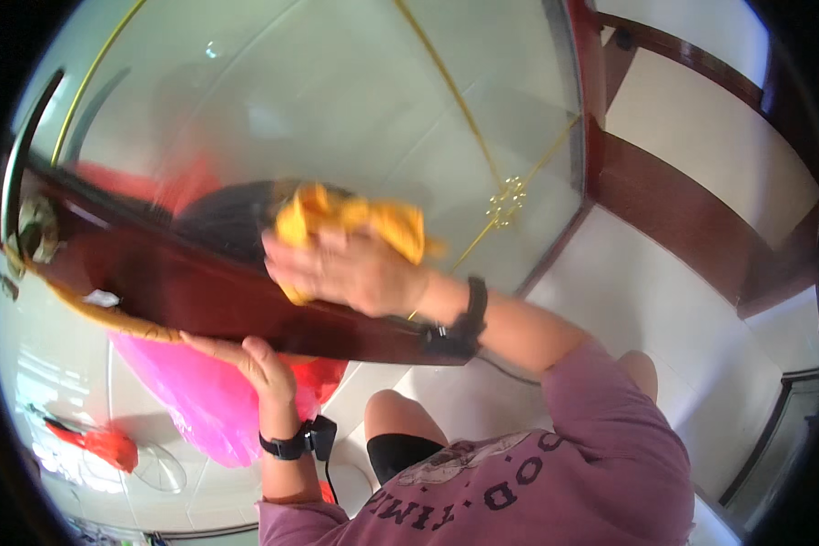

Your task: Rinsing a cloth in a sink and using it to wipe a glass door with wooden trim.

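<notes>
My right hand is closed around a crumpled yellow cloth, pressed to the pane of a glass door with gold trim lines. The hand is blurred. Below it the door's dark red wooden edge stretches from the left to the middle. My left hand rests against the near side of this edge, fingers spread, with nothing seen in it. A yellow strip lines the edge, left of those fingers. A curved metal door handle and a lock with something hanging from it are at the far left.
Below the door hangs or stands a pink plastic bag, with a red bag beside it. A red plastic item lies on the tiled floor at lower left. At right, a dark red wooden frame borders pale panels.
</notes>
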The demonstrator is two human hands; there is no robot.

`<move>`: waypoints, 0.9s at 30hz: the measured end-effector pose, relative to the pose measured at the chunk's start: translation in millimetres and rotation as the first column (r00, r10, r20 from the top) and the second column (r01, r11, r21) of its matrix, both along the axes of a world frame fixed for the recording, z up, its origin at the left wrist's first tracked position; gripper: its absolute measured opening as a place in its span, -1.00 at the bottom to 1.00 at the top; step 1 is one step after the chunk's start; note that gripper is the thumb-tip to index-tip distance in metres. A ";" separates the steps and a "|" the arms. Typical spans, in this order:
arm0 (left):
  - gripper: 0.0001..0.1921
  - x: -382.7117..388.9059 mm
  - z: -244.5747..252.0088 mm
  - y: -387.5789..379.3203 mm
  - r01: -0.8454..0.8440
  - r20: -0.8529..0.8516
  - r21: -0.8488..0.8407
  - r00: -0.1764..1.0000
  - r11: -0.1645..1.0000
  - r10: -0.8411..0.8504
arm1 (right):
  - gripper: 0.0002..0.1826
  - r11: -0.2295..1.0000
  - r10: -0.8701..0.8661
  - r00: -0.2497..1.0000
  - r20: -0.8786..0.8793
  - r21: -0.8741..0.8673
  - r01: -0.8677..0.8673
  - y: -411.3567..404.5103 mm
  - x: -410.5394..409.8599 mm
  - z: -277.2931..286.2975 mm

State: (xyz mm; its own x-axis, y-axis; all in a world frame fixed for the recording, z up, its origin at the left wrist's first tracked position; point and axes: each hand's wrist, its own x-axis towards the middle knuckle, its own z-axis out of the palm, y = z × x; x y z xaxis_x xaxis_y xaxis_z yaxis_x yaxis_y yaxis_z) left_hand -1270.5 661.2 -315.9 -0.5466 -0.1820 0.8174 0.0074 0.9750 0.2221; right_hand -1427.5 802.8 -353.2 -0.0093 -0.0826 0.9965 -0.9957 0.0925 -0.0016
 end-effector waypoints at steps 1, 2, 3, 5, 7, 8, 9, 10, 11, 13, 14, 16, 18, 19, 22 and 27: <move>-0.23 4.3 1.6 -2.5 -0.061 -0.015 -0.010 0.998 0.998 0.061 | -0.52 0.996 -0.023 1.000 -0.011 -0.087 0.022 3.5 -25.1 19.2; -0.20 3.7 -0.3 -4.2 -0.083 -0.013 -0.015 0.997 0.996 0.082 | -0.51 0.985 -0.079 0.996 0.030 -0.148 0.082 21.4 -59.2 31.7; -0.20 -1.2 -4.6 -2.5 -0.057 -0.015 -0.016 0.998 0.998 0.057 | -0.49 0.967 -0.131 0.989 0.069 -0.210 0.142 43.7 -100.3 36.6; -0.14 -2.7 -1.4 2.6 -0.045 -0.028 -0.002 0.999 0.999 0.044 | -0.58 0.866 -0.253 0.932 0.261 -0.369 0.338 95.3 -171.3 27.0; -0.10 -6.1 -1.1 6.0 -0.063 -0.039 -0.049 0.997 0.997 0.061 | -0.75 0.789 -0.028 0.773 0.634 -0.461 0.407 138.5 -227.2 -38.0; -0.14 -6.0 -0.4 6.3 -0.080 -0.044 -0.077 0.996 0.994 0.077 | -0.70 0.720 -0.034 0.687 0.726 -0.459 0.521 151.9 -249.9 -88.3; -0.18 -9.7 -2.8 8.6 -0.090 -0.050 -0.096 0.995 0.991 0.086 | -0.60 0.630 -0.224 0.532 0.817 -0.295 0.718 165.1 -271.7 -155.8; -0.17 -10.6 -3.1 7.2 -0.078 -0.047 -0.092 0.996 0.993 0.074 | -0.46 0.647 -0.139 0.439 0.888 -0.254 0.719 157.4 -259.8 -204.1; -0.17 -12.6 -4.3 6.3 -0.068 -0.049 -0.095 0.997 0.993 0.064 | -0.37 0.683 -0.069 0.272 0.960 -0.153 0.714 145.8 -244.6 -263.9; -0.16 -15.1 -6.8 5.5 -0.125 -0.042 -0.108 0.992 0.986 0.121 | -0.34 0.766 0.277 0.063 0.959 -0.260 0.588 116.5 -179.1 -363.5; -0.18 -18.0 -5.3 10.1 -0.121 -0.047 -0.104 0.992 0.987 0.117 | -0.34 0.739 0.318 -0.062 0.946 -0.207 0.641 89.4 -151.5 -415.1; -0.18 -15.0 -3.0 8.7 -0.116 -0.054 -0.119 0.992 0.986 0.110 | -0.34 0.779 0.260 -0.175 0.950 -0.100 0.619 18.4 -73.3 -421.2; -0.18 -19.6 -4.0 11.4 -0.087 -0.034 -0.105 0.996 0.991 0.084 | -0.30 0.747 0.408 -0.053 0.912 -0.299 0.594 -21.6 -36.5 -421.9; -0.18 -9.1 -3.1 1.4 -0.116 -0.047 -0.122 0.993 0.986 0.111 | -0.25 0.779 0.352 0.124 0.928 -0.364 0.511 -37.4 -9.2 -347.7; -0.17 -3.2 -4.5 -0.7 -0.073 -0.050 -0.095 0.996 0.993 0.068 | -0.31 0.917 0.085 0.458 0.885 -0.249 0.312 -11.2 6.2 -203.0; -0.12 -0.8 -3.9 -0.1 -0.060 0.011 -0.119 0.998 0.991 0.062 | -0.45 0.936 -0.315 0.836 0.449 0.004 0.351 66.0 -81.8 -45.4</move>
State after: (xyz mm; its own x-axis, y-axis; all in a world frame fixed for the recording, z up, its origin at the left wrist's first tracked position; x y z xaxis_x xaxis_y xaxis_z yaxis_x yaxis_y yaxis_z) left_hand -1271.3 661.1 -319.8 -0.5495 -0.1179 0.8271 -0.0551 0.9930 0.1049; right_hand -1509.3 868.8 -398.5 -0.4571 0.0793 0.8859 -0.7993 0.4004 -0.4482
